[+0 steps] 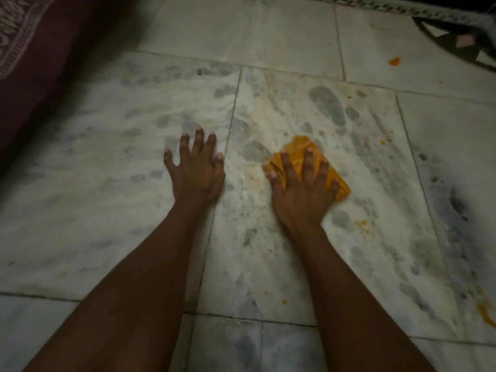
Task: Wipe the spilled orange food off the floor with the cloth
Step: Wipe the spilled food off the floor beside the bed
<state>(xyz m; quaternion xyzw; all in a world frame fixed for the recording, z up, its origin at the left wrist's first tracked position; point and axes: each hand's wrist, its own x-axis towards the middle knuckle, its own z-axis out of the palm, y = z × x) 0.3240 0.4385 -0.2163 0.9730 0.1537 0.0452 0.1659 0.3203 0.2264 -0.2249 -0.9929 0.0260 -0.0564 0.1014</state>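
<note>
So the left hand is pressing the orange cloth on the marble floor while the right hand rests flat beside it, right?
Not quite: the hands are swapped. The head view shows the right hand pressing the orange cloth on the marble floor, while the left hand rests flat beside it.

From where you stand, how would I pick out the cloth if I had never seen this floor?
Start with the pale marble floor and find the two hands pressed flat on it. The cloth lies crumpled under the right hand, while the left hand rests on bare tile. It is the one big orange thing there; the other orange marks are only small splashes.
</note>
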